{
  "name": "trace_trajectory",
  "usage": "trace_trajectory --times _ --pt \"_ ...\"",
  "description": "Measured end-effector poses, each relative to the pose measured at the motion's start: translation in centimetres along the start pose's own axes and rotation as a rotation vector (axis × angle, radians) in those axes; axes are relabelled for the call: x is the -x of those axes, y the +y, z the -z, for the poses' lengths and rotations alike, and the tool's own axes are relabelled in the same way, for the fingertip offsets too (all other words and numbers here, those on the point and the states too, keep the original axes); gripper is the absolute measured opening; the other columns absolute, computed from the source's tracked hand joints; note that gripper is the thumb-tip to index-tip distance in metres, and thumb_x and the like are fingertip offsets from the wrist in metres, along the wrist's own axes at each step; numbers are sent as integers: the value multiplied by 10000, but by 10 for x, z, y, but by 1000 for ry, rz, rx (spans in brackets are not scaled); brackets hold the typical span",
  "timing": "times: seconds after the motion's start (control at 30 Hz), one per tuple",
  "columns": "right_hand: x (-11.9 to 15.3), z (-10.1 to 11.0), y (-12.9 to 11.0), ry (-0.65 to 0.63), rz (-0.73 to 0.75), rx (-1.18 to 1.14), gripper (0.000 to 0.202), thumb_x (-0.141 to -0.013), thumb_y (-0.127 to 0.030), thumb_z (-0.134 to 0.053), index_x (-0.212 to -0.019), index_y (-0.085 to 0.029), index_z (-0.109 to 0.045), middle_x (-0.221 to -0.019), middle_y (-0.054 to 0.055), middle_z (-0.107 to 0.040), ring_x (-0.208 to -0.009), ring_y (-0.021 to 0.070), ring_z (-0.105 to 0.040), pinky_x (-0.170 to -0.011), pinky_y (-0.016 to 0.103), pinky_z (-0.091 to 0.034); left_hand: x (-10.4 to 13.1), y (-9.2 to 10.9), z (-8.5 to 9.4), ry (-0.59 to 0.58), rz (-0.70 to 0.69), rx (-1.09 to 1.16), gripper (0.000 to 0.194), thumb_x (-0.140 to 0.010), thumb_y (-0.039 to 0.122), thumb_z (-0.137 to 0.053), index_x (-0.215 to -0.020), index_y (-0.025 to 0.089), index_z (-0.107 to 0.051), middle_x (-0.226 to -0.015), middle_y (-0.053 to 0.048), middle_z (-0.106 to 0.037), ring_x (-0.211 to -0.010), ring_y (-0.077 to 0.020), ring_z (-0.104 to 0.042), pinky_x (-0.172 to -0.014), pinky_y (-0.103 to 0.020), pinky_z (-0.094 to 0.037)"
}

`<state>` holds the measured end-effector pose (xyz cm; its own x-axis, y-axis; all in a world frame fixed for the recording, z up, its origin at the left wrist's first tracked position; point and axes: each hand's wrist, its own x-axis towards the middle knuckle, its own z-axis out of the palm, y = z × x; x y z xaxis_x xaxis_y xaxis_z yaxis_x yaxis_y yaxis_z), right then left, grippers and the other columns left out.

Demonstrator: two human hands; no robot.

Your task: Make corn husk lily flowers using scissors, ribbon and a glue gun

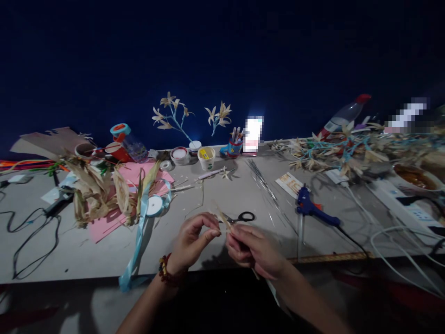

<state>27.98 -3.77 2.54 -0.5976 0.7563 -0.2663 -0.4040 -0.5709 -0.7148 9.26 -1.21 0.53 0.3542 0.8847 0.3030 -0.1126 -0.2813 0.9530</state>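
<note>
Between the thumb and fingers of my right hand (255,246) is a pale strip of dried corn husk (222,212), its thin end pointing up. My left hand (198,239), with a beaded bracelet at the wrist, is beside the strip. Its thumb and fingertips come together in a pinch, and whatever is between them is too small to make out. Just behind both hands lies a pair of scissors (246,216) with black handles, its blades partly hidden by the strip and fingers.
Dried husks (100,195) lie on pink paper (107,227) at left, near a blue ribbon spool (155,205). A blue glue gun (314,207) and thin wires (264,181) are at right. Husk flowers (174,113) and cups (206,160) stand behind. Cables (385,241) trail at far right.
</note>
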Motion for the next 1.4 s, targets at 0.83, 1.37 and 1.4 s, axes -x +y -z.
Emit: trace_trajectory --times 0.83,1.37,1.4 --pt "-5 3 11 394 361 511 337 -905 -526 -564 -838 -196 -559 -601 -63 -421 -513 92 -359 -477 226 -284 10 -18 8 -5 208 120 132 -885 270 -656 -819 161 -623 -792 -43 -622 -797 -176 -576 -743 -296 -441" --pt "-10 7 16 381 290 597 185 -825 -354 -637 -766 -182 -602 -579 -52 -436 -514 97 -374 -467 218 -292 -12 16 -13 2 63 -148 130 -886 257 -647 -798 165 -615 -844 -53 -622 -831 -180 -587 -795 -307 -450" --pt "-10 6 15 360 266 541 192 -816 -360 -642 -767 -181 -594 -564 -60 -427 -496 89 -361 -458 215 -279 -13 15 -13 -6 103 -89 137 -886 259 -647 -794 164 -611 -844 -49 -618 -829 -175 -582 -789 -298 -447"
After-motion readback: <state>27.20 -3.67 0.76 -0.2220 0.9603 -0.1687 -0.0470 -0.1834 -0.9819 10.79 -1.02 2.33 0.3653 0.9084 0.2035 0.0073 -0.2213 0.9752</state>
